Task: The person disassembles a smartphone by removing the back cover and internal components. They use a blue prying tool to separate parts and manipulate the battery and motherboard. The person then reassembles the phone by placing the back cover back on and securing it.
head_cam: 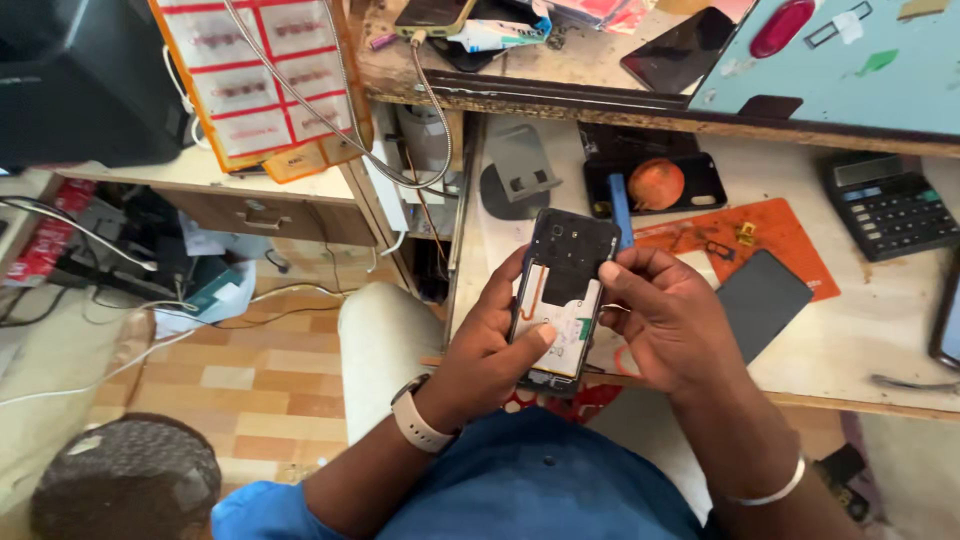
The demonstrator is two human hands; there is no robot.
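Observation:
An opened smartphone (566, 290) with its back cover off shows a dark upper frame, an orange flex loop and a white battery. My left hand (490, 345) grips it from the left, thumb across the battery. My right hand (665, 320) holds the phone's right edge and pinches a thin blue pry tool (621, 208) that sticks up past the phone's top right corner. A pale watch sits on my left wrist and a silver bangle on my right.
The worn workbench (860, 330) carries an orange repair mat (760, 235), a dark phone back panel (765, 300), a black calculator (890, 205), an orange ball on a black case (656, 183) and a grey stand (520, 175). An upper shelf (560, 90) holds phones. Cables trail at left.

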